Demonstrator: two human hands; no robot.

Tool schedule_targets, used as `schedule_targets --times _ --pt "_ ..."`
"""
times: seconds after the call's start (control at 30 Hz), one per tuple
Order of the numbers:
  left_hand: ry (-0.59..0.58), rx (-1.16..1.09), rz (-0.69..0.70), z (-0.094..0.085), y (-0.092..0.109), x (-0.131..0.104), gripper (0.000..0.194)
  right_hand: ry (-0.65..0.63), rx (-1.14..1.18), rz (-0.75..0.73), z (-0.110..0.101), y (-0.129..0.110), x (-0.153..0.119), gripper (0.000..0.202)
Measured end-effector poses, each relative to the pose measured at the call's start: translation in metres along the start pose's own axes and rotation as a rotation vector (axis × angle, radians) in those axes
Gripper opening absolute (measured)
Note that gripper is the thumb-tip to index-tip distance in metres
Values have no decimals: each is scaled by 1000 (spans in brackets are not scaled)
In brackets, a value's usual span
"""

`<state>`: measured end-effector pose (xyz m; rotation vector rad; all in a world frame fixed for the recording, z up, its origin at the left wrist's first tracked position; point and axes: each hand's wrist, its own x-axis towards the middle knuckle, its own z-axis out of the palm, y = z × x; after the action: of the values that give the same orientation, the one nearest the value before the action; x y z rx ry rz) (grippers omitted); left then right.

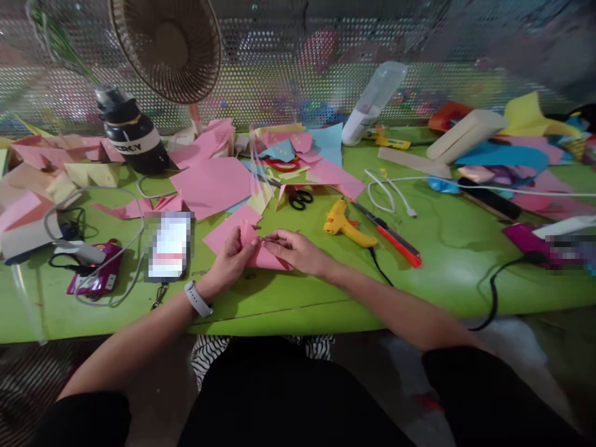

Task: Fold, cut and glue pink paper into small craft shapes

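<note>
A sheet of pink paper, partly folded, is held just above the green table by both hands. My left hand is closed on its left side, thumb pressed over a raised fold. The fingertips of my right hand pinch the paper close to the left thumb. Another flat pink piece shows behind the left hand. A yellow glue gun lies on its side to the right of my right hand, and black-handled scissors rest beyond the hands.
Left of my hands lies a lit phone; farther left is a purple power strip. A red cutter and a white cable lie to the right. Behind stand a fan, a black jar and a tilted bottle amid paper scraps.
</note>
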<state>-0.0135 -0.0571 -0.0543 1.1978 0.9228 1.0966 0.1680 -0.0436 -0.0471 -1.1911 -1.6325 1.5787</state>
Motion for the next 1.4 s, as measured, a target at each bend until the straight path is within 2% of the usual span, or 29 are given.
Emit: schedule_targets --times 0.1,0.27,0.33,0.47,0.57,0.7,0.8,0.87,0.97,1.07,1.27,1.33,1.4 --pt "0 -9 -23 2 4 0 36 35 12 -12 0 6 -1 32" --pt "7 -41 -49 3 10 -3 38 -1 80 -67 -2 12 -1 35" --pt "1 -94 -43 3 12 -5 45 65 43 -104 -5 11 -1 39" --pt "-16 -259 -80 -1 16 -5 65 283 -101 -215 -13 6 -3 38" --pt "-2 -323 -190 -5 16 -2 72 331 -178 -296 -15 4 -5 39" --pt "-6 -245 -287 -6 17 0 51 291 -216 -309 -13 1 -9 40" --pt "-77 -172 -298 -6 16 0 31 276 -194 -292 -12 -1 -10 38" --pt "-69 -147 -272 -6 14 0 25 266 -166 -272 -13 -1 -9 35" --pt "10 -139 -215 -8 11 2 24 224 -115 -205 -15 1 -8 28" --pt "52 -140 -200 -10 10 3 27 159 -22 -145 -15 3 -5 37" --pt "21 -139 -269 -13 16 3 28 101 5 -137 -13 3 -2 39" --pt "14 -108 -289 -14 17 4 28 111 6 -132 -21 -2 0 37" --pt "27 -83 -292 -15 17 6 26 221 34 -153 -39 -11 2 41"
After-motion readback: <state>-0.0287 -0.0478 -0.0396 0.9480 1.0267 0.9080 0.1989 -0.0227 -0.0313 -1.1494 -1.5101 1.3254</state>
